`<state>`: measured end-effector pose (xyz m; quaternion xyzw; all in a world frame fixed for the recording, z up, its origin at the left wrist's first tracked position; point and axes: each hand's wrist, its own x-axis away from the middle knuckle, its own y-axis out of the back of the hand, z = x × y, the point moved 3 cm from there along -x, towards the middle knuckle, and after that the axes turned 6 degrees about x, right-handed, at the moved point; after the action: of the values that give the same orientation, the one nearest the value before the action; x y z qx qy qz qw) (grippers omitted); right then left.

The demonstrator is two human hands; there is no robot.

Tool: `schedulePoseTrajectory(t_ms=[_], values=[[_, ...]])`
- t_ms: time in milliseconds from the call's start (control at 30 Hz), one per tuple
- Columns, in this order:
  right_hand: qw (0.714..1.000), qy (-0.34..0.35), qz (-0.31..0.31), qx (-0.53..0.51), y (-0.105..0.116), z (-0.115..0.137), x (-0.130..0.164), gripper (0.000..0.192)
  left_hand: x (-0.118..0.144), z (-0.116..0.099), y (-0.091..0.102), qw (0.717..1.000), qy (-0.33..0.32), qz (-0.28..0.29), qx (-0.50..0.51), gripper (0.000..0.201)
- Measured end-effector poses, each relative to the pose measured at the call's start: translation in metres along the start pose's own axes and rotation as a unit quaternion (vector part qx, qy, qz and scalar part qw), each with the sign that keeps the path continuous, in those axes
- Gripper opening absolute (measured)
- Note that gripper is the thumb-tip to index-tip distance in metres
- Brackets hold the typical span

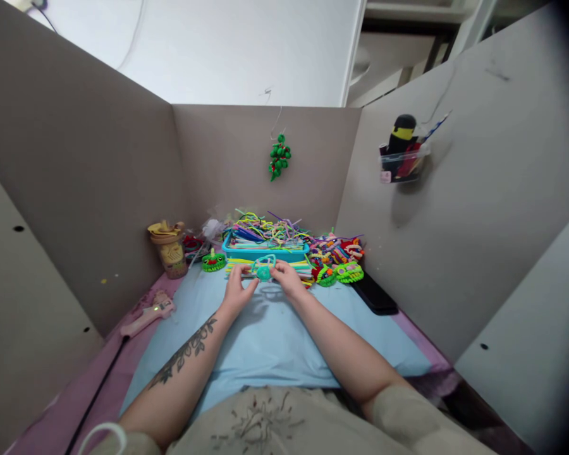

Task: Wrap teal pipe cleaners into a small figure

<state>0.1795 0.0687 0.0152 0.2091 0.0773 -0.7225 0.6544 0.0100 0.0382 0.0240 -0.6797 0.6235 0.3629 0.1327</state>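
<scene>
A small teal pipe-cleaner piece (263, 270) is held just above the far part of the pale blue mat (265, 341). It is a rounded lump with a thin loop rising from its top, so its longer line runs roughly up and away from the person, loop end toward the back wall; finer shape is too small to tell.

The left hand (237, 291) pinches its left side and the right hand (288, 279) its right side, each grip closed to the fingertips on the piece, palms turned inward.

Just behind the hands lies a row of straight pipe cleaners (270, 262) running left to right, and behind that a blue tray (264, 253) heaped with tangled coloured ones. A green finished figure (214, 261) sits left of the tray, and more green and red ones (341, 268) to its right. Further left stand a tan jar (171, 251) and, on the bench (95, 385), a pink glue gun (148, 314). A dark flat object (374, 296) lies at the right wall.
</scene>
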Motion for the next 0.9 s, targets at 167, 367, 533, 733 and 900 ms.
schedulePoseTrajectory(t_ms=[167,367,533,733,900], values=[[0.998,0.007,-0.057,-0.020,-0.002,-0.002,0.000,0.029,0.001,-0.003,-0.002,0.997,0.047,0.015,0.058,0.028],[0.994,-0.007,-0.010,-0.109,-0.021,-0.001,0.007,0.030,0.002,-0.007,-0.005,0.993,0.067,0.009,0.097,0.035],[0.993,0.006,-0.011,-0.116,-0.024,0.004,0.012,0.031,0.001,-0.006,-0.005,0.987,0.082,-0.002,0.141,0.035],[0.996,0.019,-0.010,-0.085,-0.025,0.006,0.013,0.034,-0.001,-0.002,-0.008,0.977,0.100,0.007,0.189,0.032],[0.999,0.028,-0.016,-0.042,-0.015,0.001,0.006,0.030,-0.003,0.002,-0.006,0.965,0.150,-0.004,0.215,0.037]])
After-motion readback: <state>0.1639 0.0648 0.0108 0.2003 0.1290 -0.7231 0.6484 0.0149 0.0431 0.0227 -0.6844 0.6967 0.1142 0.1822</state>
